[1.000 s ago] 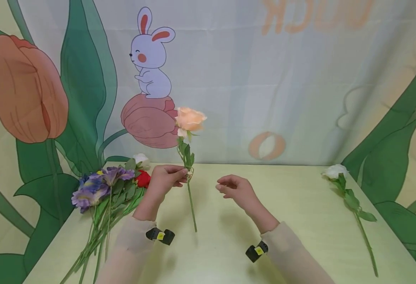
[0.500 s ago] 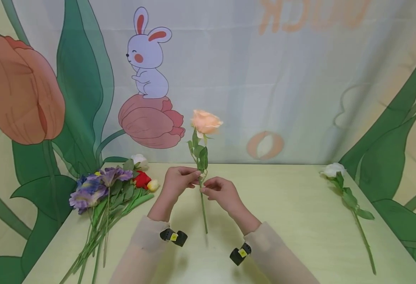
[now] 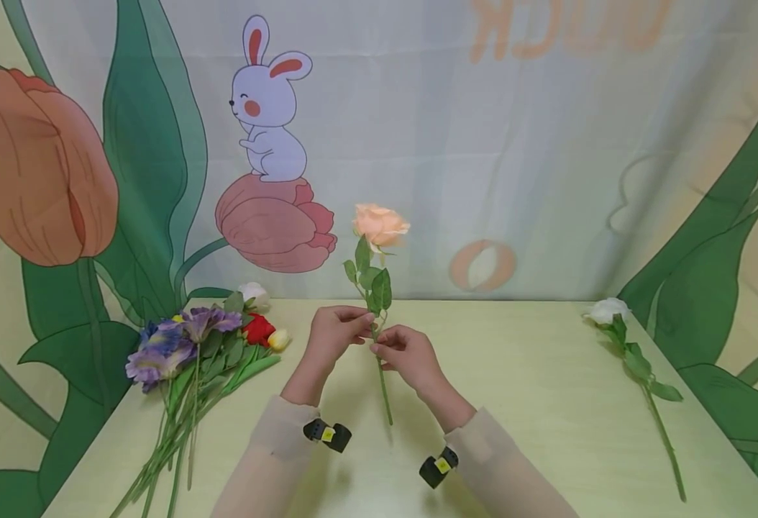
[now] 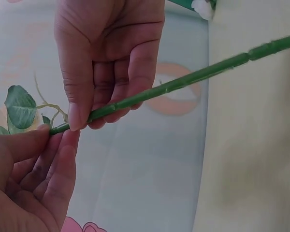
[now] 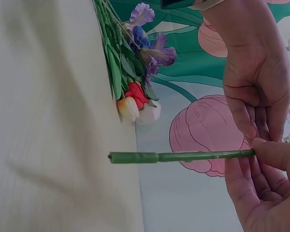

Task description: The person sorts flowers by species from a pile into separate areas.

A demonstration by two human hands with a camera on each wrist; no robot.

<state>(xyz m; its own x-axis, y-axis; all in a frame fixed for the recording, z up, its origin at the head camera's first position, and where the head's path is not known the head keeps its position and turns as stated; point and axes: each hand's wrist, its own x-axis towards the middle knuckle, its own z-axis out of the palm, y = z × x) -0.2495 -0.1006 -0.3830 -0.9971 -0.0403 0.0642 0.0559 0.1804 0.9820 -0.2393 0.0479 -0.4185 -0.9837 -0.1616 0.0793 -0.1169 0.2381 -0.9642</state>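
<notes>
Above the pale table (image 3: 515,403), head view, a peach rose (image 3: 381,224) stood nearly upright, full-petalled and leafy, its stem (image 3: 384,388) pinched by left hand (image 3: 335,337) and right hand (image 3: 413,358). Left-wrist view showed both grips adjacent, stem slim and green; right-wrist view, its leafless, blunt lower end (image 5: 135,157).

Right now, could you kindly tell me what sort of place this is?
Probably an indoor staged workspace: a cartoon rabbit backdrop, a pale table bearing a white rose, and a peach rose held above it.
</notes>
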